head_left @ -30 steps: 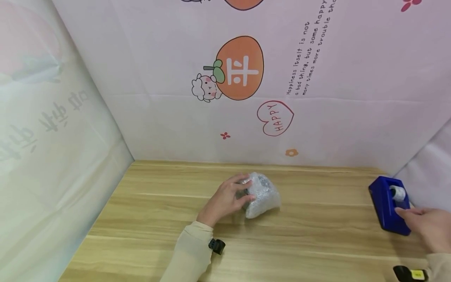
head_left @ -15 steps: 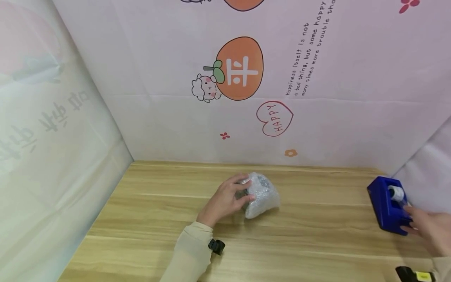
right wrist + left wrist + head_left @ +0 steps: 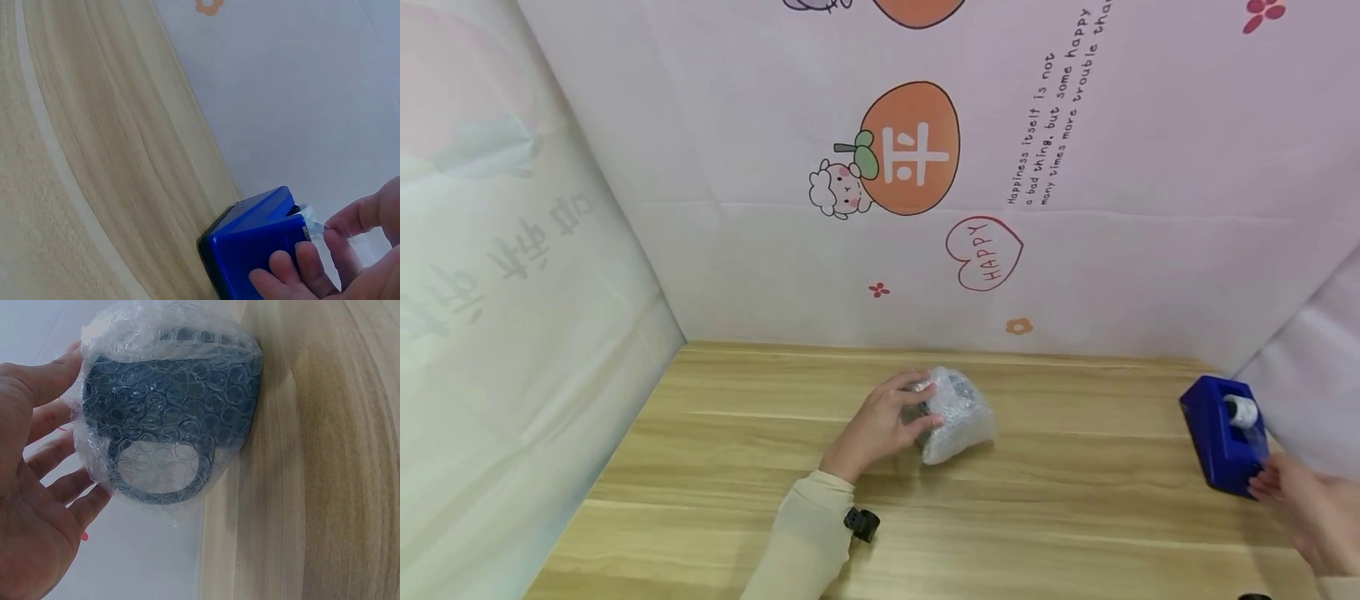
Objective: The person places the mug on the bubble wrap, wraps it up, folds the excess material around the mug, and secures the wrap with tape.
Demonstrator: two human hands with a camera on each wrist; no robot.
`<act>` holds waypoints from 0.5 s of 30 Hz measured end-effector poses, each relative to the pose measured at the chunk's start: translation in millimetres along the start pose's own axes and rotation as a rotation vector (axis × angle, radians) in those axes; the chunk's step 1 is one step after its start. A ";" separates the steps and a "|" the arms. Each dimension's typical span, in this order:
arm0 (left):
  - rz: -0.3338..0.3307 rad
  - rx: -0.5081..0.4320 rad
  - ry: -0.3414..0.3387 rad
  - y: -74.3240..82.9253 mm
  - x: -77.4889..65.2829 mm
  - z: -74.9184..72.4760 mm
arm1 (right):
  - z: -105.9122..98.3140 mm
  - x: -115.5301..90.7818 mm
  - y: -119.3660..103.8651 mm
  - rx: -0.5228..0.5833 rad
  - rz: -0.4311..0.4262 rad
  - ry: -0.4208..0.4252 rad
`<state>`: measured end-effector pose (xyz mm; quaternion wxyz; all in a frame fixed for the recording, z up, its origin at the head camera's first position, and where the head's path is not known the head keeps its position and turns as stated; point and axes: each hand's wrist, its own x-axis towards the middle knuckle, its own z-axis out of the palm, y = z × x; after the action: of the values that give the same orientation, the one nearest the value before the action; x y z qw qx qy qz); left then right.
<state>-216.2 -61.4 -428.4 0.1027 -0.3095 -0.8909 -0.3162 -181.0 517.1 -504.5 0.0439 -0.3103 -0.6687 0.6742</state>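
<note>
A dark mug in bubble wrap [image 3: 175, 400] lies on its side on the wooden table, its ring-shaped handle showing through the clear wrap in the left wrist view. My left hand [image 3: 880, 425] grips it from the left, thumb and fingers spread around the end of the wrapped bundle [image 3: 961, 421]. At the right, a blue tape dispenser [image 3: 1221, 442] holds a small roll of clear tape [image 3: 1245, 412]. My right hand [image 3: 1311, 504] pinches the free end of the tape [image 3: 317, 227] beside the toothed cutter, while other fingers touch the dispenser's front [image 3: 250, 256].
The wooden table [image 3: 737, 467] ends at a printed white backdrop [image 3: 760, 275] behind it. White sheets also stand at the left [image 3: 587, 333] and right [image 3: 1322, 358], the right one close to the dispenser.
My right hand has taken the tape end between thumb and finger and drawn it toward the dispenser's front. The dispenser has shifted slightly left. My left hand and the wrapped mug stay put.
</note>
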 end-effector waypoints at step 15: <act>-0.009 0.002 -0.001 1.0 -1.5 0.7 | 21.1 -60.9 -31.2 -0.108 0.049 -0.097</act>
<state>-214.4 -61.1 -429.0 0.1012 -0.3054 -0.8927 -0.3155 -153.2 472.9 -455.4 -0.0218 -0.2954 -0.6976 0.6524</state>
